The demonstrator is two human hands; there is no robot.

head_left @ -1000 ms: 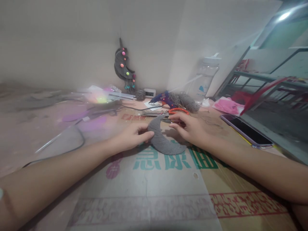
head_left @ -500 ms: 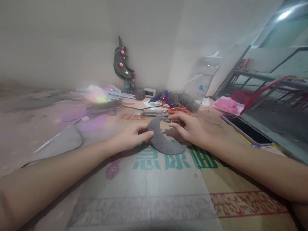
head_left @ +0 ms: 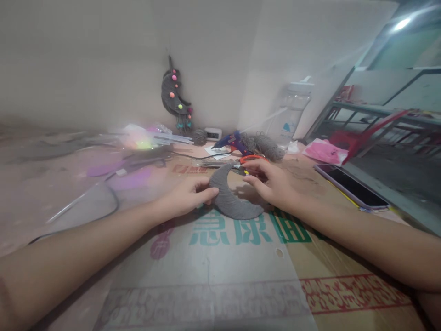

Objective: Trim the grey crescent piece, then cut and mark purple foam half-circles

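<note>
A grey yarn-wrapped crescent lies on flattened cardboard at the middle of the table. My left hand pinches the crescent's left edge with thumb and fingers. My right hand rests by the crescent's upper tip, fingers curled, beside orange-handled scissors. What its fingertips hold is too small to make out, perhaps the yarn's end.
Behind stand a blue glue gun, a heap of grey yarn, a small yarn ball and a finished grey crescent with coloured pompoms against the wall. A phone lies at the right; a clear water bottle stands behind.
The view has shifted slightly. Both hands stay on the crescent in almost the same places.
</note>
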